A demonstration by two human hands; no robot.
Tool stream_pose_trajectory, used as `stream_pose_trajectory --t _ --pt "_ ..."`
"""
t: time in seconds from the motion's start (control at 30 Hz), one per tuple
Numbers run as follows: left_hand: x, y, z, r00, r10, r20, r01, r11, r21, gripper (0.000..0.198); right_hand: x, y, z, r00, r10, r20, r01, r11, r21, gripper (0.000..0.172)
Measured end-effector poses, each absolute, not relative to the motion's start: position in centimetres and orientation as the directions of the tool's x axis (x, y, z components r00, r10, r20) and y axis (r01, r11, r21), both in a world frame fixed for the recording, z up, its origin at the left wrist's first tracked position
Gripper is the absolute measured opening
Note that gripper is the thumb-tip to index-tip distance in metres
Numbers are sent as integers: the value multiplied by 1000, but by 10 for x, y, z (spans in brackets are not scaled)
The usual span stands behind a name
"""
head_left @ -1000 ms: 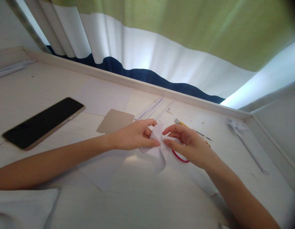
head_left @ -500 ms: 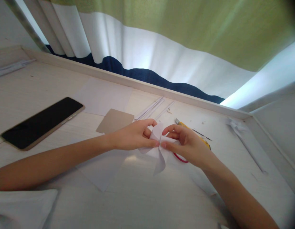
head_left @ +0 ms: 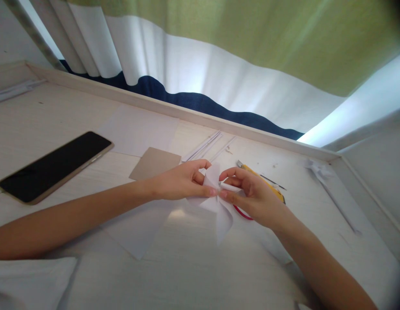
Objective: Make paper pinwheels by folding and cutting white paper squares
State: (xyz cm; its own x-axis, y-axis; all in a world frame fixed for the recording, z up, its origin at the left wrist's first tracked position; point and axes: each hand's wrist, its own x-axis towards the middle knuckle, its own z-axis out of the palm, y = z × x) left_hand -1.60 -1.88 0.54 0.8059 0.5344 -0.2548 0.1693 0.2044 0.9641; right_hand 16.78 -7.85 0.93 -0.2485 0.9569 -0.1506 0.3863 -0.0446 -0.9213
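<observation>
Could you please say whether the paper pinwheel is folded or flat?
Folded: the paper pinwheel shows curved blades between the left hand and right hand.

I can't make out a single word, number, brand or sign from where I stand. Nothing readable shows on the flat phone with a black glass screen (head_left: pixel 56 167), the curved white paper pinwheel (head_left: pixel 224 220), the square beige card (head_left: pixel 156 163) or the thin white paper sheet (head_left: pixel 141 129); any marking on the slim yellow cutter (head_left: pixel 275 190) is too small to read.
</observation>
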Motion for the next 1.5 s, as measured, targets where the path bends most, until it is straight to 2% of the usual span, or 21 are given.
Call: stream_pose_trajectory --t 0.3,0.63,0.8,1.5 --pt "-16 -17 5 838 488 -245 136 248 959 27 167 -78 8 -219 970 -104 422 -2 -907 20" --pt "-16 -18 7 802 538 -259 191 180 965 29 166 -79 10 -213 974 -77 493 39 -869 18" --pt "-16 -19 7 775 579 -255 203 155 967 27 166 -81 12 -216 971 -100 523 29 -852 18" --pt "-18 -18 10 791 546 -275 230 152 961 33 165 -80 16 -246 954 -169 485 -30 -874 20"
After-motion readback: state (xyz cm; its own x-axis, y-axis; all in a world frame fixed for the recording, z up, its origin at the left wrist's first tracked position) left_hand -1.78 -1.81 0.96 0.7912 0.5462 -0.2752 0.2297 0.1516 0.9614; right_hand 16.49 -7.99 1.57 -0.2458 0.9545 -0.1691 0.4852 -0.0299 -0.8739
